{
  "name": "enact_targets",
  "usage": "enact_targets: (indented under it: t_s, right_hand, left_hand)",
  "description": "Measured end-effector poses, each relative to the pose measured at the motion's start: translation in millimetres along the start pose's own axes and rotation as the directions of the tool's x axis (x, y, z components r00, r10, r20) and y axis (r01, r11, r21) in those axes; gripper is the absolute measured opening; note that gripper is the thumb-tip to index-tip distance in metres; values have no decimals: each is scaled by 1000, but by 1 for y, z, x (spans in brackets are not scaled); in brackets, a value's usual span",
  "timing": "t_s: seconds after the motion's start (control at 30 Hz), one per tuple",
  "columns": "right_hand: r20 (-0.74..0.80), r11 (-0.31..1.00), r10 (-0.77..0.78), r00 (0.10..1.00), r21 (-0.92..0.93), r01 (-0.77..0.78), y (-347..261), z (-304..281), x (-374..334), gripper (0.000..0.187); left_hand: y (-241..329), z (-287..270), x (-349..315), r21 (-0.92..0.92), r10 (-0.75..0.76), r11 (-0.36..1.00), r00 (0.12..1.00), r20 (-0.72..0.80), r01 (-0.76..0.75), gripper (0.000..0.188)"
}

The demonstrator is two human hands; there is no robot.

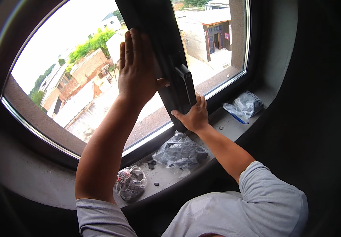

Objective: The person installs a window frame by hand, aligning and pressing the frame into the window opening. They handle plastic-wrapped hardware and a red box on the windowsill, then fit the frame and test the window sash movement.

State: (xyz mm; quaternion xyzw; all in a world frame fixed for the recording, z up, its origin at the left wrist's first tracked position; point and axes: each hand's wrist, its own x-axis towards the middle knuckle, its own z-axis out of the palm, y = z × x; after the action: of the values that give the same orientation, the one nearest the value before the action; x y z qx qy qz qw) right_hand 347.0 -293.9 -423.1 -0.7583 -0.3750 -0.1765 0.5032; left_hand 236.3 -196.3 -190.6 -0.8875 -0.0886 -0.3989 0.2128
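My left hand [135, 71] lies flat against the dark upright bar of the window frame [148, 23], its fingers stretched upward and its thumb out to the right. Lower down, my right hand [196, 116] grips the same window frame at the lower tip of the black window handle [186, 81]. Its thumb reaches across to the bar's left edge and its fingers bend at the right edge, touching or almost touching the handle. The handle points downward along the bar. Glass panes stand on both sides of it.
On the grey sill [55, 189] below lie a crumpled clear plastic bag [180, 152], a smaller bag [131, 182] at the left and a blue-edged bag [245, 106] at the right. Small black pieces [151, 164] lie between the bags. Brick buildings and trees show outside.
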Motion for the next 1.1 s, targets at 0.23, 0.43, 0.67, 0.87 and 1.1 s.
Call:
enact_targets:
  t_s: [0.23, 0.43, 0.67, 0.87, 1.1]
  right_hand:
    - [-281, 989, -22, 959, 136, 63, -9, 6, -27, 60]
    - [-171, 984, -32, 985, 167, 61, -38, 11, -34, 27]
    - [-157, 987, -6, 988, 161, 31, -27, 17, -24, 29]
    - [-283, 993, -47, 958, -115, 14, -20, 6, -21, 91]
    - [-126, 999, 8, 992, -50, -15, -10, 17, -21, 111]
  left_hand:
    - [-36, 2, -2, -77, 200, 977, 980, -9, -200, 116]
    - [-48, 5, -10, -14, 275, 961, 960, -55, -276, 97]
    - [-42, 9, -7, 35, 248, 969, 964, -98, -246, 96]
    - [-42, 12, -9, 73, 243, 969, 965, -97, -236, 101]
    - [-41, 15, -13, 90, 207, 974, 978, -7, -206, 120]
